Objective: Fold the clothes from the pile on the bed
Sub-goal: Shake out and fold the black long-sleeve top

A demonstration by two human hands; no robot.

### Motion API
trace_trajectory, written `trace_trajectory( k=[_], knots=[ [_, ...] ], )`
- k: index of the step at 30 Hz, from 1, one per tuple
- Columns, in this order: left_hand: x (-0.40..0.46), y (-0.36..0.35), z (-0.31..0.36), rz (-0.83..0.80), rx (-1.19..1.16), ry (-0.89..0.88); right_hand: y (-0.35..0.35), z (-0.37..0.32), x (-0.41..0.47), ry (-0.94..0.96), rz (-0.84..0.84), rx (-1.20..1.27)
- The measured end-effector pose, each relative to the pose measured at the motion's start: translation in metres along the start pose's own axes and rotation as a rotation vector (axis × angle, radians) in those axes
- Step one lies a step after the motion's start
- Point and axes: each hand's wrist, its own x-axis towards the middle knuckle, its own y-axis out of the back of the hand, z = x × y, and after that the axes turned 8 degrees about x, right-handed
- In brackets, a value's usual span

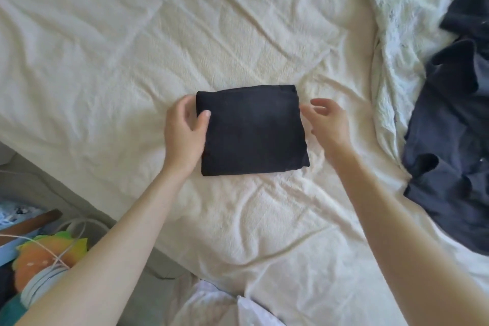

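A black garment (252, 131), folded into a small rectangle, lies flat in the middle of the cream bed sheet (132, 47). My left hand (184, 131) grips its left edge, thumb on top and fingers tucked under the fabric. My right hand (329, 124) hovers just off the right edge with fingers relaxed and slightly spread, holding nothing. A pile of dark navy clothes (449, 145) lies crumpled at the right side of the bed.
A pale fuzzy blanket (397, 21) is bunched between the sheet and the pile. Off the bed's left edge sit an orange and yellow plush toy (45, 254), cables and a wooden stick. White fabric (225, 307) shows at the bottom.
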Motion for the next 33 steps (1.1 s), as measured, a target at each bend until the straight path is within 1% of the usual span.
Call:
trace_trajectory(
  k=[1, 2, 3, 4, 8, 11, 13, 15, 17, 21, 25, 29, 33],
  knots=[
    [0.002, 0.003, 0.0, -0.012, -0.078, 0.174, 0.007, -0.002, 0.004, -0.105, -0.031, 0.023],
    [0.005, 0.006, -0.002, -0.062, -0.168, 0.331, 0.012, -0.003, 0.008, -0.179, -0.09, 0.018],
    [0.008, 0.008, -0.003, -0.13, -0.231, 0.441, 0.015, -0.004, 0.011, -0.217, -0.156, -0.005],
    [0.01, 0.01, -0.005, -0.195, -0.237, 0.487, 0.016, -0.005, 0.014, -0.236, -0.217, -0.032],
    [0.022, 0.02, -0.007, -0.389, -0.143, 0.457, 0.018, -0.01, 0.027, -0.347, -0.404, -0.026],
    [0.029, 0.023, -0.007, -0.532, -0.132, 0.472, 0.019, -0.011, 0.034, -0.422, -0.404, 0.012],
    [0.03, 0.023, -0.008, -0.572, -0.157, 0.458, 0.016, -0.01, 0.032, -0.457, -0.384, 0.041],
    [0.028, 0.021, -0.008, -0.593, -0.231, 0.428, 0.012, -0.01, 0.028, -0.477, -0.364, 0.073],
    [0.023, 0.019, -0.006, -0.591, -0.268, 0.404, 0.009, -0.01, 0.022, -0.478, -0.35, 0.089],
    [0.015, 0.019, 0.002, -0.49, -0.276, 0.399, 0.014, -0.013, 0.009, -0.461, -0.35, 0.14],
    [-0.005, 0.03, 0.014, -0.497, -0.267, 0.342, 0.027, -0.013, -0.017, -0.427, -0.395, 0.155],
    [-0.047, 0.054, 0.027, -0.465, -0.268, 0.317, 0.045, -0.01, -0.063, -0.394, -0.42, 0.18],
    [-0.107, 0.084, 0.034, -0.488, -0.287, 0.311, 0.07, 0.005, -0.121, -0.362, -0.456, 0.229]
  ],
)
